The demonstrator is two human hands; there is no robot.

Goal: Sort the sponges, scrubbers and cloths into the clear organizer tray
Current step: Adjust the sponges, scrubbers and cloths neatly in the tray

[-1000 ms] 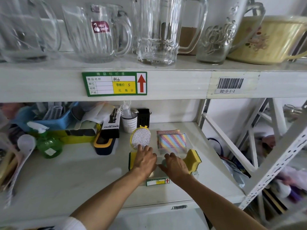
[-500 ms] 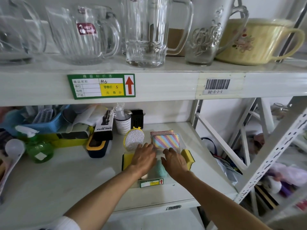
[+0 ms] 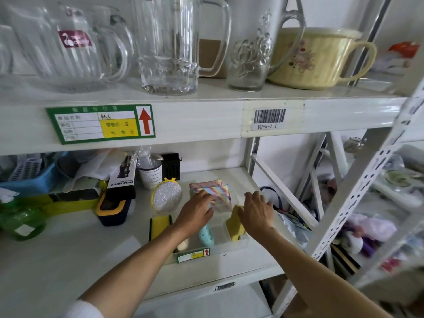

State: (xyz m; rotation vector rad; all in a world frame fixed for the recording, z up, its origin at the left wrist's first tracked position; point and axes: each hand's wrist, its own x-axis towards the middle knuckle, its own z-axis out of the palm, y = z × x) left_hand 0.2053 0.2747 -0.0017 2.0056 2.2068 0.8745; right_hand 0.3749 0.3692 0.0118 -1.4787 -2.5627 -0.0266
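Reaching toward frame centre, the left hand [image 3: 197, 212] lays spread fingers on the striped cloth [image 3: 219, 193], apparently to seat it in the clear organizer tray [image 3: 229, 245]; the right hand [image 3: 257, 210], fingers loosely curled, steadies the yellow sponge [image 3: 235, 226] upright.

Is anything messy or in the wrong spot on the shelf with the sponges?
Yes. The sparkly round scrubber leans outside the clear tray, and one yellow sponge sits at its left edge. Nothing looks spilled or broken.
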